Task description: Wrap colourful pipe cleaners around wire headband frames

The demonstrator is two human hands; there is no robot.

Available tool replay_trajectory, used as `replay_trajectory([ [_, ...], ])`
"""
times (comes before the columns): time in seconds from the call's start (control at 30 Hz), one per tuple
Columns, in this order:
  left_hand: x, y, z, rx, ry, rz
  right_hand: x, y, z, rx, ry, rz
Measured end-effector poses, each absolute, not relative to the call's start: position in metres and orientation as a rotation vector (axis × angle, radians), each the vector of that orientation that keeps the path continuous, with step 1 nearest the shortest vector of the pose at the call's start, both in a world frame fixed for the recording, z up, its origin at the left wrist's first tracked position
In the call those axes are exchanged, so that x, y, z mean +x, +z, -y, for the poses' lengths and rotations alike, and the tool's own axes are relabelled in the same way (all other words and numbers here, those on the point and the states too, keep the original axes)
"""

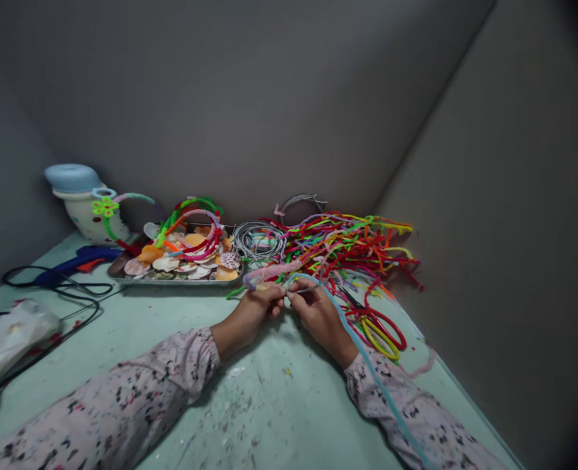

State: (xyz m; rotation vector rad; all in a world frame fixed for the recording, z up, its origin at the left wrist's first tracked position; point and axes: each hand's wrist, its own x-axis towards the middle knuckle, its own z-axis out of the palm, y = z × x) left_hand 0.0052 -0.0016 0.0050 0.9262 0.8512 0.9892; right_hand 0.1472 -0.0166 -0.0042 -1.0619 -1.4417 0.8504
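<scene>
My left hand (pixel 259 310) is closed around the end of a band wrapped in pink and purple fuzzy stem (pixel 276 269), which arches up behind the fingers. Close beside it, my right hand (pixel 318 312) pinches a light blue fuzzy stem (pixel 340 312) near the same end. The blue stem loops over the back of my right hand and trails down along the right sleeve. Both hands meet at the band's end, and their fingertips partly hide the joint.
A metal tray (pixel 171 282) of shells and coloured hoops stands behind left, near a bottle (pixel 85 209) and a blue glue gun (pixel 68 266) with a black cable. Many fuzzy stems (pixel 347 245), wire coils (pixel 256 240) and scissors (pixel 379 333) lie behind and right.
</scene>
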Motion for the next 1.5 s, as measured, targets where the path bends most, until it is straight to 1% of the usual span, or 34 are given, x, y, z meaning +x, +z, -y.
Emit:
replay_trajectory([
  [0.33,0.004,0.008,0.001,0.909,0.954,-0.841,0.154,-0.019,0.009,-1.054,0.766,1.618],
  [0.73,0.003,0.010,0.001,0.842,0.956,-0.811,0.157,-0.016,0.012,-1.029,0.588,1.724],
  [1.17,0.004,0.009,0.002,0.823,0.971,-0.830,0.156,-0.014,0.010,-1.075,0.495,1.714],
  [1.4,0.005,0.012,0.003,0.853,1.006,-0.874,0.154,-0.010,0.012,-1.072,0.594,1.674],
  [1.5,0.005,0.010,0.003,0.859,0.999,-0.854,0.155,-0.011,0.012,-1.067,0.574,1.679],
])
